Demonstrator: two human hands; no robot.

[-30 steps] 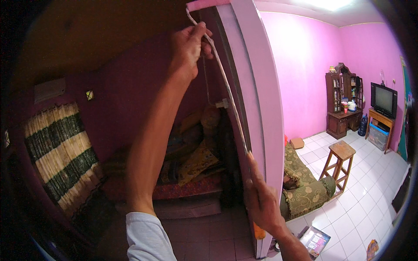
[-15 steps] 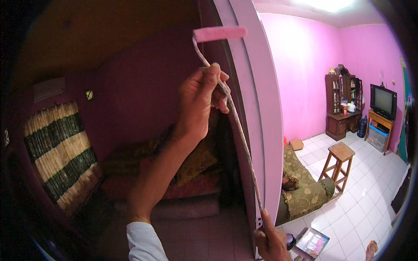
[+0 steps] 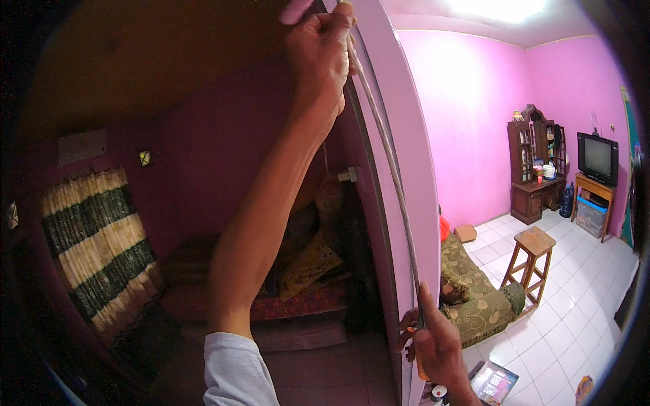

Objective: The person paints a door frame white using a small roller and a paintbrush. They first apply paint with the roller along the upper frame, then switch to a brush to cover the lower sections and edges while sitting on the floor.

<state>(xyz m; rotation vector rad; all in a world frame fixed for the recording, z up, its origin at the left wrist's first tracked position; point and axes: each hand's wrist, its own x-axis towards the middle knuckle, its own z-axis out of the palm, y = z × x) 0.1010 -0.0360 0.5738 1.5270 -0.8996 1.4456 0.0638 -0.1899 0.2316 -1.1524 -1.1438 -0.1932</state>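
A paint roller with a long thin rod (image 3: pixel 391 155) runs slantwise in front of a pink wall end (image 3: pixel 413 128). Its pink roller sleeve (image 3: pixel 296 10) is partly cut off by the upper edge of the view. High up, my left hand (image 3: pixel 321 51) is closed round the rod just below the sleeve, with the arm stretched out. Lower right, my right hand (image 3: pixel 439 345) grips the bottom end, thumb pointing up along the rod. A bit of orange handle shows beneath its fingers. I cannot tell whether the sleeve touches the wall.
Left lies a dark room with a striped curtain (image 3: pixel 101 243) and a bed (image 3: pixel 291 308). To the right, a green patterned sofa (image 3: pixel 481 298), a wooden stool (image 3: pixel 535 240), a cabinet (image 3: pixel 525 193) and a television (image 3: pixel 597 159) stand on white tiles. A box (image 3: pixel 493 381) lies near my right hand.
My left hand and the roller sleeve have moved upward, the sleeve also slightly left. My right hand has risen and shifted a little right, still on the lower end.
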